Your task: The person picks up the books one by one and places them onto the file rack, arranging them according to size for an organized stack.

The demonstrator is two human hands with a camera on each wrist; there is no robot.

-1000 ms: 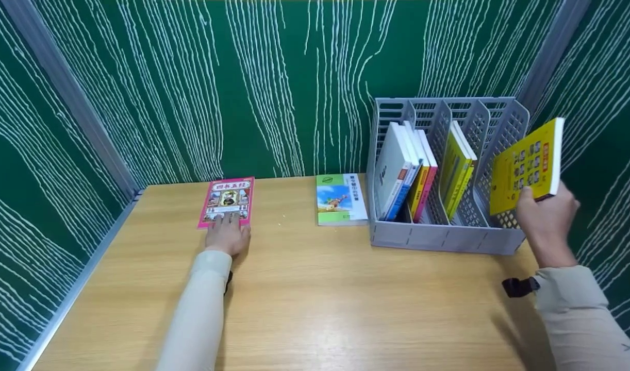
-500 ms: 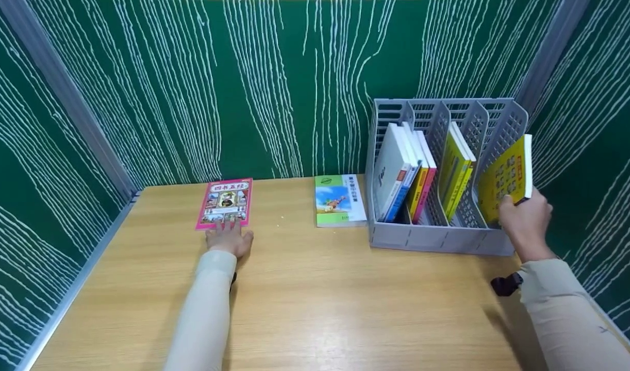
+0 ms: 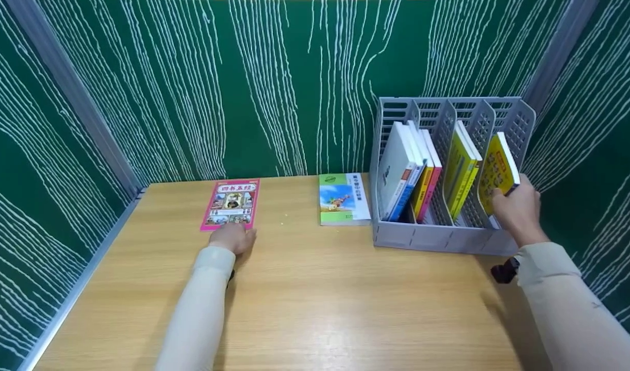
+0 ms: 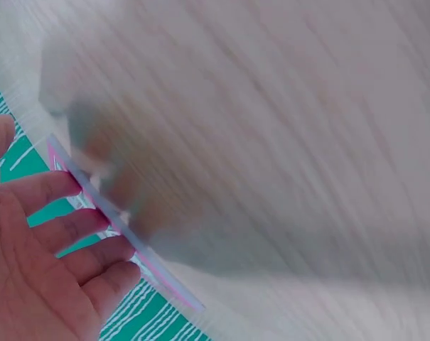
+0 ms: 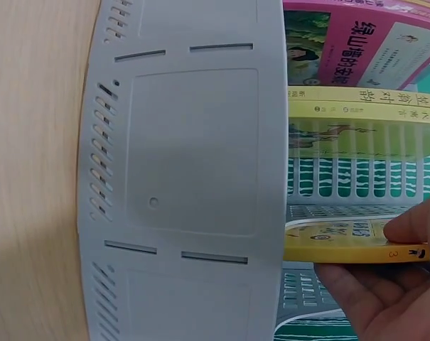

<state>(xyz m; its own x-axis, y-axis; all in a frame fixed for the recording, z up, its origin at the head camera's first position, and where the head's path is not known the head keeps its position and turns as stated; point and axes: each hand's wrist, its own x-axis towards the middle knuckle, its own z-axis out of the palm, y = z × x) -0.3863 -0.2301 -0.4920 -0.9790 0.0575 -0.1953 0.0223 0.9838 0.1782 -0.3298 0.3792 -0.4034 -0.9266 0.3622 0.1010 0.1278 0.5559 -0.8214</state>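
My right hand (image 3: 518,211) grips a yellow book (image 3: 498,172) at its outer edge, with the thumb on the near cover. The book stands upright, its lower part inside the right end of the grey file rack (image 3: 428,238). In the right wrist view, thumb and fingers pinch the yellow book (image 5: 350,252) from both sides, beside a divider. At the left, my left hand (image 3: 231,238) touches the near edge of a pink-bordered book (image 3: 231,203) lying flat on the table. The left wrist view shows its fingers (image 4: 94,259) extended against that book's edge, the thumb apart.
Several white, blue, yellow and pink books (image 3: 400,172) stand in the rack's left part; yellow-green books (image 3: 462,175) stand right of them. A green-and-white book (image 3: 343,200) lies flat on the wooden table (image 3: 304,299) beside the rack. Green walls close off the back and sides.
My right hand has moved left and down, bringing the yellow book from outside the rack into its right end. My left hand has slid slightly back to the pink-bordered book's near edge.
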